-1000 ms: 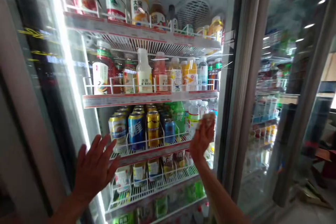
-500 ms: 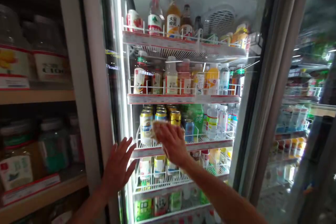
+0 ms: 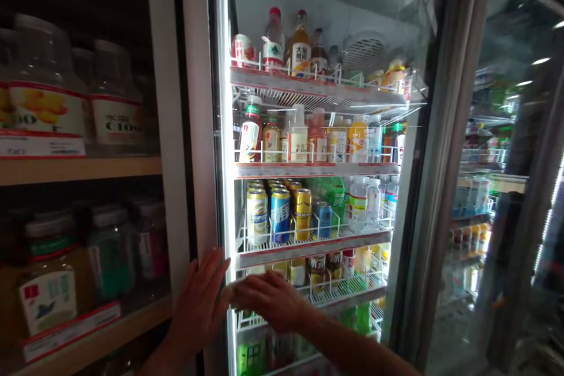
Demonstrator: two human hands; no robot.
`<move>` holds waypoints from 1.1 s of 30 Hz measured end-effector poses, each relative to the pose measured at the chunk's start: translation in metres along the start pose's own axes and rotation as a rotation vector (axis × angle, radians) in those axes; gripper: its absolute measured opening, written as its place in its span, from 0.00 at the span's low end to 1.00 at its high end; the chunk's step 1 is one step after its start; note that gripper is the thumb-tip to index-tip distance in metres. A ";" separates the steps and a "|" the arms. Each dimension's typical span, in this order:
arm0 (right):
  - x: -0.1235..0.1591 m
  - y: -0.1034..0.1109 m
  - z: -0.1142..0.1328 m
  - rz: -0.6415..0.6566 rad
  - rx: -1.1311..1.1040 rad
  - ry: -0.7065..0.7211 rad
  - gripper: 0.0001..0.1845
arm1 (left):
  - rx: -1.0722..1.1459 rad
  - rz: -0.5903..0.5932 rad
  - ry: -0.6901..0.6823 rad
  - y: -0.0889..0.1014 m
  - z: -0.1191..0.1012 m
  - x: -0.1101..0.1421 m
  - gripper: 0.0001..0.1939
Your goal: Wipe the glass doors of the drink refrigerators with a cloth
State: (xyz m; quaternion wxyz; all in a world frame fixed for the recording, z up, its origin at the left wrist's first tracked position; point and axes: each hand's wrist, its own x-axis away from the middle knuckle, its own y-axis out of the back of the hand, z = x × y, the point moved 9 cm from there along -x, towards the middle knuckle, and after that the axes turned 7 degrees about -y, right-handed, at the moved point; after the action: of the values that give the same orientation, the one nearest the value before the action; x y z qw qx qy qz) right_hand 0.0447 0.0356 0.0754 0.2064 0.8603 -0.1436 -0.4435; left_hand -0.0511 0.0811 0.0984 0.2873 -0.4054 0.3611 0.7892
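My left hand (image 3: 197, 299) lies with its fingers stretched out on the metal door frame (image 3: 200, 129) at the left of the glass door. My right hand (image 3: 271, 299) is beside it at the door's left side, palm toward the glass, just right of the left thumb. A pale, folded cloth shows a little at its fingertips; most of it is hidden under the hand. Behind the glass, drink cans (image 3: 281, 215) stand on a wire shelf above the right hand.
Lit wire shelves (image 3: 317, 171) with several bottles and cans fill the cooler. A second metal upright (image 3: 449, 129) stands at the right, with a glass panel beyond it. On the left, wooden shelves (image 3: 88, 170) carry large bottles (image 3: 46, 94).
My right hand has swept from the right side of the glass leftward and down to the left frame, with the cloth. The view has turned left; the left hand stays flat.
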 end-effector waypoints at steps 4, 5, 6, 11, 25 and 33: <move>-0.020 0.021 -0.045 -0.013 0.131 -0.062 0.24 | 0.015 -0.060 -0.023 0.003 0.002 -0.015 0.33; -0.040 0.037 -0.074 -0.045 0.185 -0.166 0.24 | 0.015 -0.081 -0.009 0.006 0.005 -0.024 0.33; -0.059 0.053 -0.102 -0.087 0.232 -0.292 0.25 | 0.013 -0.097 0.008 0.010 0.008 -0.033 0.33; -0.093 0.084 -0.126 -0.141 0.279 -0.327 0.25 | -0.016 -0.204 0.026 0.033 0.013 -0.085 0.33; -0.002 0.258 -0.402 -0.516 0.421 -1.105 0.26 | -0.283 -0.301 0.083 0.032 0.047 -0.231 0.32; -0.035 0.213 -0.342 -0.278 0.436 -0.593 0.27 | -0.231 -0.335 0.118 0.029 0.049 -0.231 0.32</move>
State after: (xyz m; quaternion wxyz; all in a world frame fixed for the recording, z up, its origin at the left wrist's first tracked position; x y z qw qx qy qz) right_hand 0.2927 -0.0579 0.3812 -0.0938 0.7296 -0.1700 -0.6557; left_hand 0.0229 0.0666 0.3239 0.3444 -0.5354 0.2122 0.7414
